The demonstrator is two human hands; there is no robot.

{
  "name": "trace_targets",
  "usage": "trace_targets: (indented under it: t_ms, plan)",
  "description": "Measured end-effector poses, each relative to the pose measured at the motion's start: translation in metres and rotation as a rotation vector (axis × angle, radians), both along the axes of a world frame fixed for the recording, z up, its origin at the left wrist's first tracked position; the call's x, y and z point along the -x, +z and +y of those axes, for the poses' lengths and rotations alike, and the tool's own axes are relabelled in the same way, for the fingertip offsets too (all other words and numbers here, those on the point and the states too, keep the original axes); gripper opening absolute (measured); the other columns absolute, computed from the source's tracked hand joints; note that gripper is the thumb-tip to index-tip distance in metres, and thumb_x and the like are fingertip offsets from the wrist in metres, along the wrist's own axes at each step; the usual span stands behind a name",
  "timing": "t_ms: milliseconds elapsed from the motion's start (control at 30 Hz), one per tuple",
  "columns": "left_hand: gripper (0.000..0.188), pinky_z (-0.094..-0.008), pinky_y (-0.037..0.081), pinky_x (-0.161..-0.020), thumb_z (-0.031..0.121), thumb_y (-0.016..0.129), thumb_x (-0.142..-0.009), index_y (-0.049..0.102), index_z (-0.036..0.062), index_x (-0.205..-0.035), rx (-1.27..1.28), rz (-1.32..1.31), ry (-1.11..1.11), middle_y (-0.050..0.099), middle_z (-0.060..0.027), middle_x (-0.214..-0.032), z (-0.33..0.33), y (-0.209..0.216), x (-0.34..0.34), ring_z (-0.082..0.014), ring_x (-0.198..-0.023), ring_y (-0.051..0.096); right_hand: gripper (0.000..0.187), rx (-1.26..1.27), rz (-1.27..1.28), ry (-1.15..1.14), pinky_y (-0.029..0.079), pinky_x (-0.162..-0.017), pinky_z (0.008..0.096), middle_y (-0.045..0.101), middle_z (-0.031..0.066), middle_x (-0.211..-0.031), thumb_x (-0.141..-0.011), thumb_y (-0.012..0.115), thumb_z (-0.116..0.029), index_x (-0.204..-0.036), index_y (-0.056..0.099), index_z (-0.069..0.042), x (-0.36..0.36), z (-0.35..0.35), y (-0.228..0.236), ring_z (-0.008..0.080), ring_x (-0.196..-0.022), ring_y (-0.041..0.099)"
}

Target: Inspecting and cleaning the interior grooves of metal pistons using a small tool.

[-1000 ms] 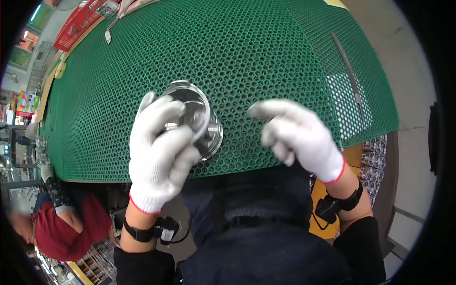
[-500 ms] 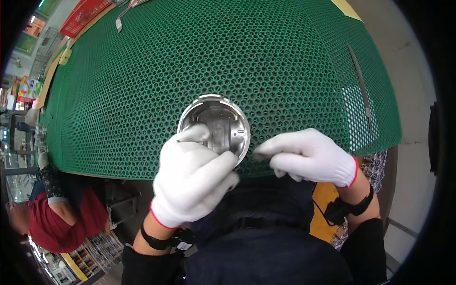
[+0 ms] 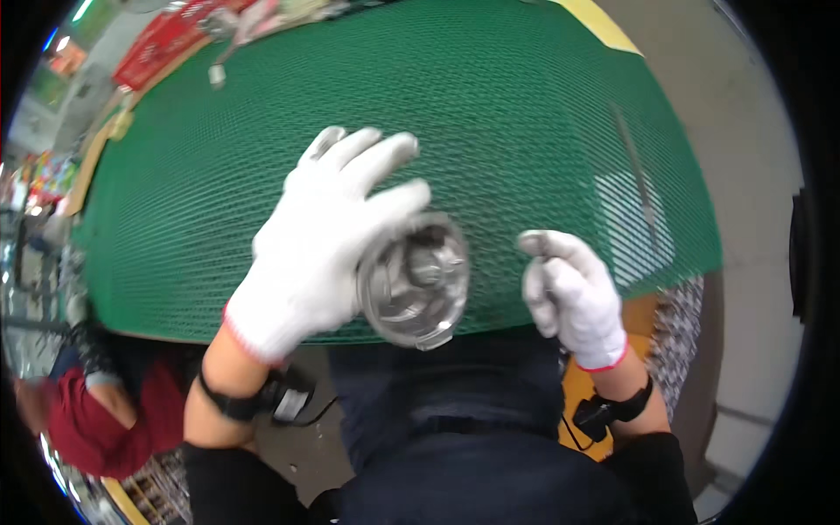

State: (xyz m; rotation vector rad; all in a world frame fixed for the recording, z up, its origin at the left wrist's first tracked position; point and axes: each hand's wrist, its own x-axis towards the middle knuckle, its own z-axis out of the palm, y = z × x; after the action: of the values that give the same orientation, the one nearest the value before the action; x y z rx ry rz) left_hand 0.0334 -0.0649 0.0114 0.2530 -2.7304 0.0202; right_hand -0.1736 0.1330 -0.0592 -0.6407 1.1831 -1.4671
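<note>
A shiny metal piston (image 3: 418, 293), blurred by motion, lies on the green mat near its front edge, its hollow side facing up. My left hand (image 3: 328, 219), in a white knit glove, reaches over the mat just left of the piston. Its fingers are spread, and the thumb passes by the piston's far-left rim; whether it touches is hard to tell. To the right of the piston, my gloved right hand (image 3: 573, 293) is raised with fingers curled together. A dark sliver shows between its fingertips, too small and blurred to name.
The green honeycomb mat (image 3: 490, 114) covers the table. A red basket (image 3: 166, 48) and assorted items stand at the far left. A thin grey strip (image 3: 636, 179) lies at the right. A person in a dark red top (image 3: 105, 411) is at the lower left.
My left hand has come off the piston and stretched forward, its fingers opening. The piston has shifted slightly nearer and turned. My right hand has drawn away to the right, its fingers curling upward.
</note>
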Motion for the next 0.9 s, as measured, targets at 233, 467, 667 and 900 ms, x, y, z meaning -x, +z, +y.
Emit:
trace_targets:
  t_ms: [233,467,667,900]
  plan:
    - [0.053,-0.0473,0.048,-0.101,0.008,0.073,-0.062,0.060,0.0038,-0.113,-0.053,0.042,0.120,0.065,-0.0115,-0.107,0.055,-0.016,0.005,-0.0317,-0.104,0.063,0.015,0.267,0.989,0.253,0.054,-0.067,0.0333,0.070,0.0123,-0.083,-0.086,0.065,-0.012,-0.090,0.072,0.000,-0.021,-0.010,0.027,0.0267,-0.072,0.068]
    - [0.038,-0.0428,0.054,-0.089,0.019,0.075,-0.073,0.068,0.0093,-0.109,-0.135,0.010,0.218,0.070,-0.0096,-0.106,0.051,-0.015,0.021,-0.0328,-0.100,0.068,0.016,0.171,0.937,0.164,0.049,-0.057,0.0367,0.060,0.0136,-0.068,-0.088,0.067,-0.018,-0.082,0.069,-0.003,-0.027,-0.034,0.023,0.0302,-0.062,0.062]
    - [0.032,-0.0442,0.056,-0.079,0.022,0.073,-0.074,0.072,0.0104,-0.104,-0.261,-0.457,0.300,0.071,-0.0127,-0.093,0.017,0.008,0.059,-0.0351,-0.091,0.069,0.016,0.251,1.294,0.160,0.047,-0.053,0.0382,0.058,0.0096,-0.065,-0.085,0.070,-0.020,-0.075,0.066,-0.007,-0.018,-0.034,0.025,0.0293,-0.058,0.060]
    - [0.038,-0.0408,0.056,-0.089,0.008,0.064,-0.082,0.070,0.0118,-0.120,-0.386,-0.731,0.351,0.071,-0.0143,-0.114,-0.010,0.014,0.075,-0.0340,-0.105,0.068,0.025,0.156,1.682,0.468,0.054,-0.055,0.0382,0.061,0.0058,-0.067,-0.090,0.068,-0.032,-0.074,0.064,-0.012,-0.013,-0.036,0.045,0.0280,-0.060,0.065]
